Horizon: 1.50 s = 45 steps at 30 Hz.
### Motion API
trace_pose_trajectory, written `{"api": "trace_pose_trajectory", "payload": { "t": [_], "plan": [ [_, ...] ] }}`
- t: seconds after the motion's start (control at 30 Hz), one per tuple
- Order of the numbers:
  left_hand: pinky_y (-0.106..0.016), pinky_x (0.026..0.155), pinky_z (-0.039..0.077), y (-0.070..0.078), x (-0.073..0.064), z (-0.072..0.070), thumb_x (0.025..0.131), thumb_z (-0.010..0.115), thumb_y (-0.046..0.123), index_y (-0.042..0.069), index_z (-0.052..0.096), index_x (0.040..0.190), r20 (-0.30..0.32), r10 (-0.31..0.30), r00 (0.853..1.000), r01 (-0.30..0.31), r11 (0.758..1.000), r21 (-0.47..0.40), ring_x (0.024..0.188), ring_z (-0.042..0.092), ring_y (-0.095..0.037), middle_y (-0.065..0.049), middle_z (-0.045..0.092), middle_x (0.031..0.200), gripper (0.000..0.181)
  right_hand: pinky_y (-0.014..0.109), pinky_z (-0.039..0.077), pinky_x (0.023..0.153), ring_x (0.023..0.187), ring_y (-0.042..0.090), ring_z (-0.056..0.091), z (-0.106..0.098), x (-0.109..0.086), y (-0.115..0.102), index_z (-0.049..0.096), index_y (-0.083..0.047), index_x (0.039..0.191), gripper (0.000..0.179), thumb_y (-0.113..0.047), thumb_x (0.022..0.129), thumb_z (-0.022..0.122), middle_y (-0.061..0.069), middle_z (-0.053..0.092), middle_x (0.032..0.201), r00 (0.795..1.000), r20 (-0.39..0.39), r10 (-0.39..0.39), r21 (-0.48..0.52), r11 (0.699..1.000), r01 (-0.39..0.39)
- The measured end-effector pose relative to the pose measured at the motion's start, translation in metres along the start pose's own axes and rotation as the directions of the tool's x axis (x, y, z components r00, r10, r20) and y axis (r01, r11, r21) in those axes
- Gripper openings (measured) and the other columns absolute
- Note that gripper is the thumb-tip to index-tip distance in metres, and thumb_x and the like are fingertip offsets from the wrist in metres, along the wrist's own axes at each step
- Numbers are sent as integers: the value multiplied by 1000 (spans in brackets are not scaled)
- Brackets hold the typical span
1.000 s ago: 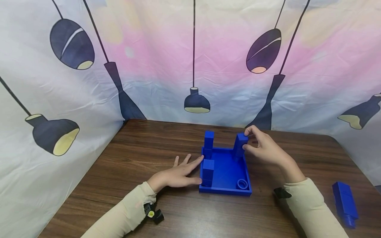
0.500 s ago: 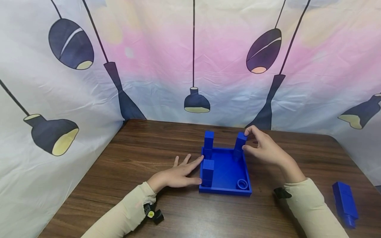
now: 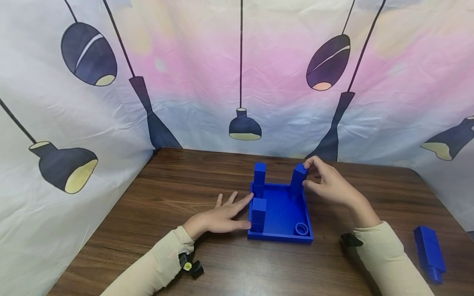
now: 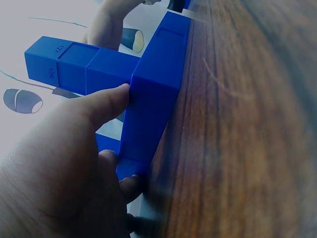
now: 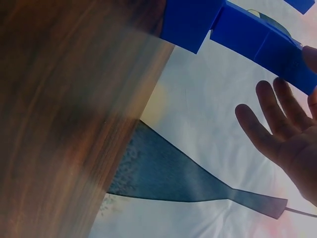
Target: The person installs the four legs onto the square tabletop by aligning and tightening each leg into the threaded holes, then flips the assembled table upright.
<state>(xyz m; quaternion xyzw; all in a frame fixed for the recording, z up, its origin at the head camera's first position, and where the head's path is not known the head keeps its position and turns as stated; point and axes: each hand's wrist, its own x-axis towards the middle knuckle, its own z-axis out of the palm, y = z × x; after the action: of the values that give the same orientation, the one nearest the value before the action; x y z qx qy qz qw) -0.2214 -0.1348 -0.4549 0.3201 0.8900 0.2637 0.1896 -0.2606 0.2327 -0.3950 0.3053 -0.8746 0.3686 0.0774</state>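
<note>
A blue square tray [image 3: 280, 237] with raised sides lies on the table. Blue square posts stand in three of its corners: a near-left post [image 3: 259, 216], a far-left post [image 3: 260, 174] and a far-right post [image 3: 298, 181]. My left hand [image 3: 222, 218] lies beside the tray with spread fingers, its thumb and index fingertip touching the left side wall [image 4: 151, 94]. At the far-right post, my right hand [image 3: 329, 181] pinches the upper part between thumb and index finger; its other fingers [image 5: 270, 116] stay off the post.
A round blue ring [image 3: 301, 229] sits in the tray's near-right corner. To the right, another blue post [image 3: 429, 250] with a round peg end lies on the brown wooden table [image 3: 177, 172]. A lamp-print cloth [image 3: 200, 82] hangs behind the table.
The far-right post turns and leans slightly between my right fingers, its visible faces shifting. Both hands keep nearly the same place, and the tray stays put.
</note>
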Motion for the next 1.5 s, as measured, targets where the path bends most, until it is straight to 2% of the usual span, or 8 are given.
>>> {"api": "trace_pose_trajectory", "payload": {
  "t": [0.13, 0.4, 0.67, 0.9, 1.0, 1.13, 1.33, 1.5],
  "plan": [
    [-67, 117, -22, -1, 0, 1, 102, 50, 70, 26, 6, 172, -3, 6, 1000, -6, 1000, -4, 161, -13, -36, 1, 13, 176, 93, 52, 58, 87, 116, 38, 70, 0, -1, 0, 48, -8, 115, 33, 3, 96, 73, 19, 70, 130, 1000, 10, 13, 13, 1000, -13],
    [-69, 115, -23, -10, 2, 5, 99, 48, 76, 32, 4, 172, -28, 42, 999, -43, 998, -40, 160, -13, -39, 1, 13, 176, 95, 48, 58, 86, 114, 36, 69, -1, 0, 0, 47, -8, 116, 34, -1, 97, 74, 15, 67, 121, 998, 18, 52, 23, 998, -53],
    [-66, 118, -22, -1, 1, 1, 102, 49, 70, 27, 4, 172, 1, -2, 1000, 2, 1000, 0, 161, -14, -34, 3, 11, 176, 93, 49, 60, 87, 114, 40, 70, -1, 0, 1, 47, -6, 116, 32, 5, 96, 69, 19, 63, 122, 999, 23, 45, 57, 997, -46],
    [-66, 117, -23, -5, 2, 2, 101, 49, 73, 30, 5, 172, -16, 15, 1000, -16, 1000, -27, 161, -14, -35, 2, 14, 176, 94, 36, 58, 79, 106, 31, 70, -1, 1, 1, 48, -7, 115, 33, 0, 97, 74, 11, 67, 110, 999, 14, 38, 17, 999, -38],
    [-65, 117, -24, -7, 1, 4, 100, 48, 75, 32, 4, 171, -26, 19, 999, -20, 999, -35, 161, -14, -35, 3, 13, 176, 94, 38, 58, 80, 110, 32, 69, -1, 1, 2, 48, -7, 114, 32, -1, 97, 75, 14, 67, 119, 999, 16, 32, 23, 999, -32],
    [-66, 116, -24, -5, 1, 2, 101, 49, 73, 29, 5, 172, -19, 18, 1000, -19, 999, -36, 160, -14, -37, 0, 13, 176, 94, 52, 58, 89, 119, 39, 68, -1, 1, 1, 47, -7, 114, 31, 5, 97, 71, 21, 65, 137, 999, 36, 28, 51, 998, -30],
    [-66, 117, -23, -1, 0, 0, 102, 49, 71, 25, 5, 172, 0, 2, 1000, -2, 1000, -5, 161, -13, -36, 0, 14, 176, 94, 53, 57, 93, 118, 38, 69, -2, 0, 0, 47, -8, 116, 32, 3, 97, 70, 16, 69, 120, 997, 55, 61, 41, 997, -64],
    [-67, 117, -22, -1, 1, 1, 102, 49, 72, 23, 6, 172, -3, 4, 1000, -4, 1000, -12, 161, -13, -38, -2, 15, 176, 96, 50, 58, 91, 118, 38, 70, -1, 0, 0, 46, -8, 116, 32, 2, 98, 71, 17, 70, 123, 996, 56, 63, 55, 996, -66]
  ]
}}
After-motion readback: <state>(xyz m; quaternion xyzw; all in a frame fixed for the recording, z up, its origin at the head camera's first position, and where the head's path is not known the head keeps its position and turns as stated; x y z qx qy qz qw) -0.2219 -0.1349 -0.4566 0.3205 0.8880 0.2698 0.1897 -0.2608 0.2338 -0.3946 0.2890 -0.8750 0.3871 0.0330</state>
